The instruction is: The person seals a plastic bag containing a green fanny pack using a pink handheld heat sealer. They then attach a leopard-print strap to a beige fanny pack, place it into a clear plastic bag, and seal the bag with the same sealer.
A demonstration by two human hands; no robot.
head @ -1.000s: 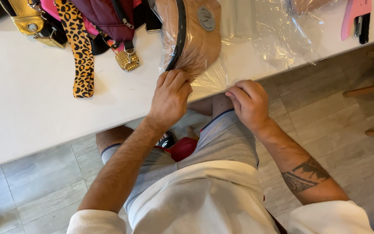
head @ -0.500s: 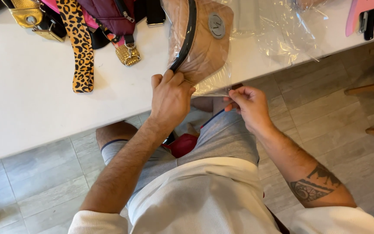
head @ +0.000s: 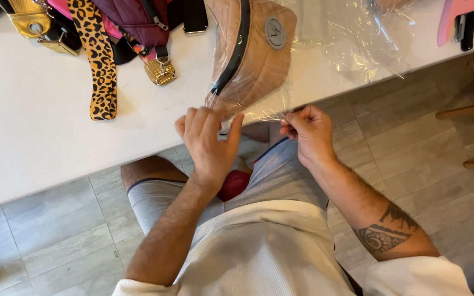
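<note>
The open end of the clear plastic bag (head: 259, 109) around the tan waist bag (head: 253, 49) (at the white table (head: 39, 126) edge) is pinched by the left hand (head: 209, 140) and right hand (head: 309, 131), fingers closed on film. The sealing step seems in hand; an even fold is called for next.

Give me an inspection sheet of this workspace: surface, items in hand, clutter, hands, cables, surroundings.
Surface: white table, its near edge above the person's lap.
Items in hand: tan belt bag with black strap, inside a clear plastic bag lying on the table.
Clutter: leopard-print strap, gold bag, maroon bag, pink item at the far right.
Hands: left hand and right hand both pinch the plastic bag's near edge.
Cables: nothing seen.
Surroundings: grey tiled floor, wooden chair legs at right.
</note>
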